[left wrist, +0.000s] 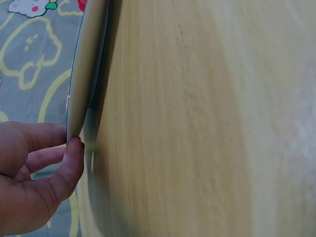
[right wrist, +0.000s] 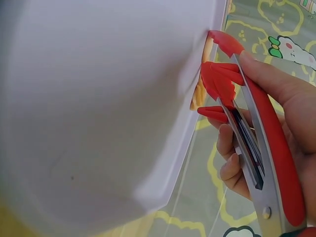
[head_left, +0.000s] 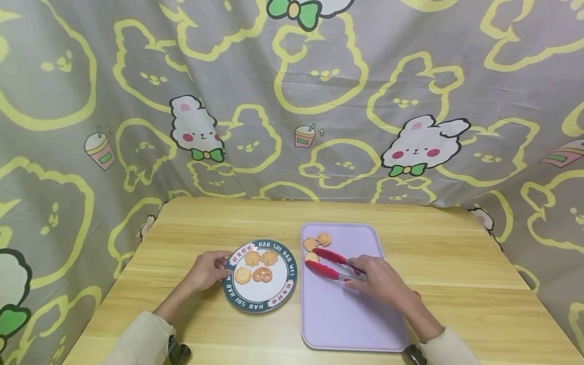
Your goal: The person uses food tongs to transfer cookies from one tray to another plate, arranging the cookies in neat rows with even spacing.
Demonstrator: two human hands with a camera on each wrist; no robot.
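At the left, my left hand (head_left: 209, 271) pinches the rim of a round plate (head_left: 260, 294) with a dark green lettered border. On the plate lie a pretzel-shaped cookie (head_left: 262, 275), a round cookie (head_left: 243, 275) and two swirled cookies (head_left: 261, 258). My right hand (head_left: 380, 279) grips red-tipped metal tongs (right wrist: 261, 123) over the lilac tray (head_left: 353, 322). Their tips stand apart, around a round cookie (head_left: 312, 257) by the tray's left edge. Another round cookie (head_left: 311, 244) and a swirled cookie (head_left: 324, 239) lie just beyond it. Whether the tips touch the cookie, I cannot tell.
Plate and tray stand side by side on a wood-grain table (head_left: 219, 218), a narrow gap between them. Behind the table and at its sides hangs a grey curtain (head_left: 255, 76) with yellow cartoon outlines.
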